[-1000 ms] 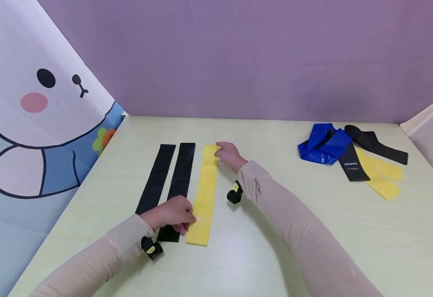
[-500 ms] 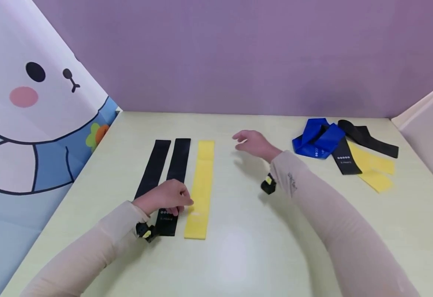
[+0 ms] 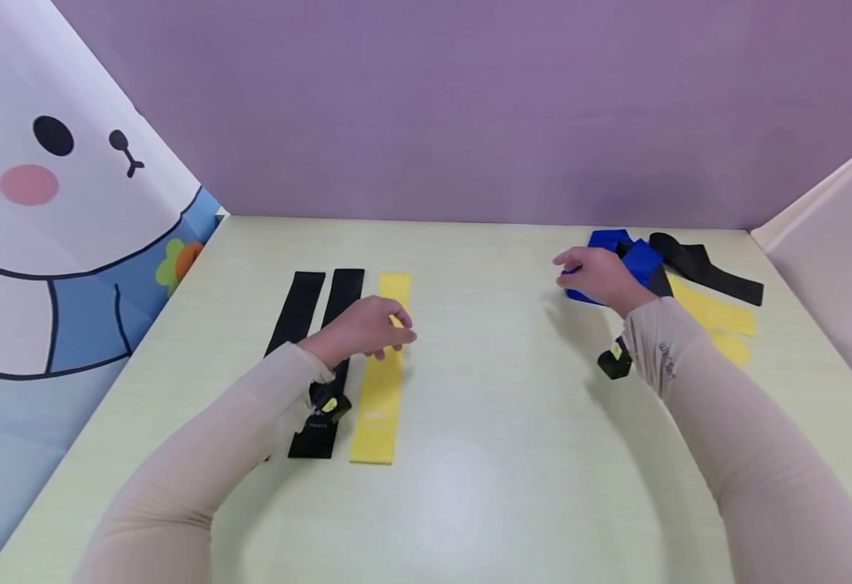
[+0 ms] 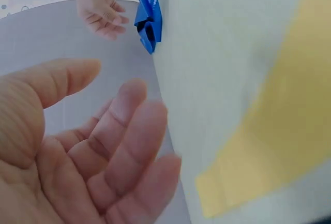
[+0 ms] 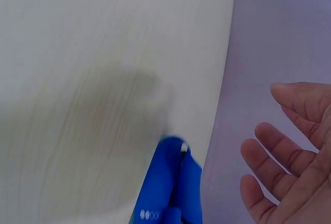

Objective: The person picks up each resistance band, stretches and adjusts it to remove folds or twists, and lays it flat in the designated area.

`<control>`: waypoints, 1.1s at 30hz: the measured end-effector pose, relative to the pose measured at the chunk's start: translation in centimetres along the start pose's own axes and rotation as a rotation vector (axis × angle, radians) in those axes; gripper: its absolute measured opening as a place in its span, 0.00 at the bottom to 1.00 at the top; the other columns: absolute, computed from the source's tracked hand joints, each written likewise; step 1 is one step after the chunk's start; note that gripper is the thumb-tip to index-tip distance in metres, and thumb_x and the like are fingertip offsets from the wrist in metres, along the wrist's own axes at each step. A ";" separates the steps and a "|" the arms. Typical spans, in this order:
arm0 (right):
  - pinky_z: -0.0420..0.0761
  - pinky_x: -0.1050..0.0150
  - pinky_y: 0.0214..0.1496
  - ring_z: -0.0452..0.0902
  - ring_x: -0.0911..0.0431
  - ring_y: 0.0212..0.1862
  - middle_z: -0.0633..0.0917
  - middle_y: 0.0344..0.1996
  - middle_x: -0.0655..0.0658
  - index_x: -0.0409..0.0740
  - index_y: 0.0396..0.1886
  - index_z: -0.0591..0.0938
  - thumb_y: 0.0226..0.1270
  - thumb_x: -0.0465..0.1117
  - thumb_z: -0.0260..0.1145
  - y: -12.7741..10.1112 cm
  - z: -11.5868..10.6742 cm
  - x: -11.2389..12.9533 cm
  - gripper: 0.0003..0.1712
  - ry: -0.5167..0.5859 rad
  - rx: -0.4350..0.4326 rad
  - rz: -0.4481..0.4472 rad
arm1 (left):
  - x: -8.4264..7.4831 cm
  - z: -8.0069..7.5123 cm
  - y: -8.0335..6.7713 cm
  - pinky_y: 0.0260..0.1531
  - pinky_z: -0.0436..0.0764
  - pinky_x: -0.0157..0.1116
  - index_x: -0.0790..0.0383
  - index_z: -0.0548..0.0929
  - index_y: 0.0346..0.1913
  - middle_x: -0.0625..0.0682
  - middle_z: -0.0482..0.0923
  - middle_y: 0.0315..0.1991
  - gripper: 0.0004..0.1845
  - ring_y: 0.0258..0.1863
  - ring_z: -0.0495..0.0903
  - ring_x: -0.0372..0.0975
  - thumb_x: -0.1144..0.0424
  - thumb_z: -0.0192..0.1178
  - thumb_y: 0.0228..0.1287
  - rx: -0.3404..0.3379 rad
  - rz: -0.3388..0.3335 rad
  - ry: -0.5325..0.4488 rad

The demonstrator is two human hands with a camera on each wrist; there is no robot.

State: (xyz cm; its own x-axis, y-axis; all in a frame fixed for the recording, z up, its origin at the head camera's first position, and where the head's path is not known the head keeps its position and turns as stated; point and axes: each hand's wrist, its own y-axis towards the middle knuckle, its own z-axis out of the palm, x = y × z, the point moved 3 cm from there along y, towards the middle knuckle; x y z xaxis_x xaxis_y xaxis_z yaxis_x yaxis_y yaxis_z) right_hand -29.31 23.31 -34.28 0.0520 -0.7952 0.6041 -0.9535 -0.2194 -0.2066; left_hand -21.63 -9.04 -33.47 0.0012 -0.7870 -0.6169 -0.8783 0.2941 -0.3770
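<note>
Right hand spread wide, empty, just above blue band; likely to drag tangled black band along

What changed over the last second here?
The right hand let go of the far end of the yellow band and crossed to the blue band in the pile, open above it. The left hand lifted from the band's near end and moved toward its middle. The three laid-out bands stayed put.
</note>
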 end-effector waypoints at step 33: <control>0.69 0.36 0.53 0.64 0.30 0.58 0.68 0.58 0.23 0.30 0.63 0.69 0.68 0.43 0.60 -1.1 -2.7 -8.9 0.29 -0.340 -0.155 0.044 | -10.3 5.6 10.3 0.47 0.76 0.33 0.58 0.79 0.59 0.51 0.81 0.50 0.17 0.52 0.77 0.40 0.62 0.58 0.68 -0.240 0.327 -0.318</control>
State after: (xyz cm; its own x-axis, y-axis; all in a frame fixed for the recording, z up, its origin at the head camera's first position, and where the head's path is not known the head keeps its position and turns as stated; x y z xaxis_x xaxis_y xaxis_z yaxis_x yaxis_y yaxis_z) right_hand -29.55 32.10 -37.35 0.0807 -0.9499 0.3021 -0.9893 -0.1132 -0.0917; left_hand -28.00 5.12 -34.90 -0.1790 -0.4596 -0.8699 -0.9421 0.3349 0.0169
